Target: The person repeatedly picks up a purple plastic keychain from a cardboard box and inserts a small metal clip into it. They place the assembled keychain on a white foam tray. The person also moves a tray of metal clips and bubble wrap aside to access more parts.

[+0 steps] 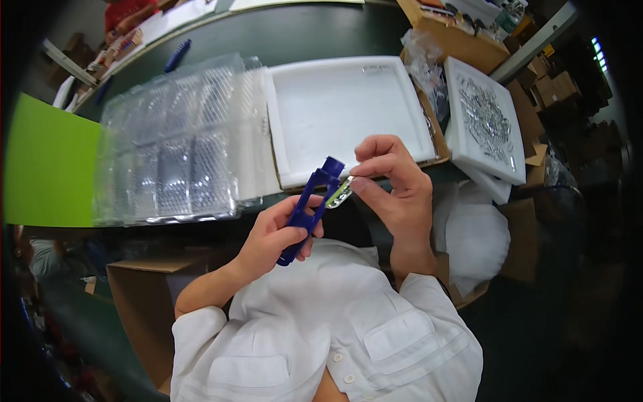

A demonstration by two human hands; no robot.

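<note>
My left hand is closed round a dark blue plastic housing, long and slotted, with a short round neck at its upper end. The housing is tilted, its neck up and to the right. Between the thumb and fingers of my right hand is a small shiny strip, silvery with a yellow-green face. The strip's lower end is close beside the housing's open side; whether they touch I cannot tell. Both hands are in front of my body, near the table's front edge.
A shallow white tray lies ahead, with stacked clear plastic blister trays to its left. A white foam tray at right carries many small metal parts. Another blue piece lies farther back. A cardboard box stands below left. Someone in red sits across.
</note>
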